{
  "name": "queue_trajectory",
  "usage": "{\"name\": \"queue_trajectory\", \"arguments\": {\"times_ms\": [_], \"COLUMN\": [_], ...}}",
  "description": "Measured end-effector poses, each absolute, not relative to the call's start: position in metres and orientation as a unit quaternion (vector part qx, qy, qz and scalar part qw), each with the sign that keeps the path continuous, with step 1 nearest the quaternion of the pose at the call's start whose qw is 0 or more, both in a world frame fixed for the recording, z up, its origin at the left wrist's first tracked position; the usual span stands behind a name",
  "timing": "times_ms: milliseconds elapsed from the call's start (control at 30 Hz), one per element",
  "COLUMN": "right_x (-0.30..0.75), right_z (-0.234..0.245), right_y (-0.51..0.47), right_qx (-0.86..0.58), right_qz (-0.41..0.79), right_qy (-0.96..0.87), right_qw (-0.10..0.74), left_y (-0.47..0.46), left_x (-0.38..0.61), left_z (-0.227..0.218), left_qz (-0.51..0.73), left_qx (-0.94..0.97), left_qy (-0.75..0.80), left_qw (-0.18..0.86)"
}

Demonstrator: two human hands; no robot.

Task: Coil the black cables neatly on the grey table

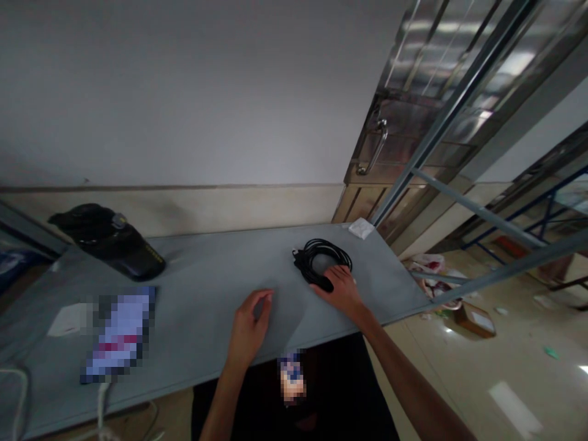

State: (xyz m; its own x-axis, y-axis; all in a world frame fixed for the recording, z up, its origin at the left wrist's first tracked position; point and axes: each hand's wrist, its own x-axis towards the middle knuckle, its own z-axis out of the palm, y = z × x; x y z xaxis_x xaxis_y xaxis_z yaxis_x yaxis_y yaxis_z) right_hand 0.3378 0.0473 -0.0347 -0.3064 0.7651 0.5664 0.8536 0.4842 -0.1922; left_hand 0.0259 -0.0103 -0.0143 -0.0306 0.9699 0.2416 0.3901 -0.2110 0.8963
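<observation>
A coil of black cable (327, 246) lies on the grey tabletop (202, 294), right of the middle, with a connector end showing at its left side. My right hand (340, 291) grips the near side of the coil, fingers over the loops and thumb toward the left. My left hand (248, 327) hovers or rests near the table's front edge, left of the coil and apart from it. Its thumb and fingertips come together in a pinch, and nothing shows between them.
A black bottle (114, 242) stands at the back left, near a blurred phone-like device (122, 334) and a white paper (71, 320). A white packet (361, 228) sits at the far right corner. A metal bed frame post (413, 171) rises beside the table; a cardboard box (474, 320) is on the floor.
</observation>
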Motion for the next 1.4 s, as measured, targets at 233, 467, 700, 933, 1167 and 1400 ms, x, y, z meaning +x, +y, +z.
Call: {"name": "queue_trajectory", "arguments": {"times_ms": [233,467,700,933,1167,1400], "right_x": [0.3363,0.3344,0.3360,0.3395,0.3401,0.3373], "right_z": [-0.0302,-0.0264,-0.0258,-0.0294,-0.0325,-0.0343], "right_y": [0.0473,0.0461,0.0471,0.0475,0.0494,0.0500], "right_qx": [-0.516,-0.533,-0.531,-0.513,-0.497,-0.518], "right_qz": [-0.049,-0.038,-0.040,-0.042,-0.034,-0.034], "right_qy": [-0.799,-0.796,-0.801,-0.807,-0.812,-0.799], "right_qw": [0.305,0.284,0.273,0.291,0.304,0.302], "left_y": [-0.0094,-0.0084,-0.0078,-0.0097,-0.0127,-0.0091], "left_x": [0.0267,0.0286,0.0299,0.0327,0.0344,0.0290], "left_z": [-0.0094,-0.0075,-0.0064,-0.0061,-0.0037,-0.0067], "left_qz": [0.451,0.444,0.447,0.466,0.478,0.466], "left_qx": [0.620,0.606,0.606,0.579,0.567,0.576], "left_qy": [0.559,0.576,0.583,0.602,0.606,0.602], "left_qw": [0.317,0.321,0.304,0.292,0.288,0.299]}}
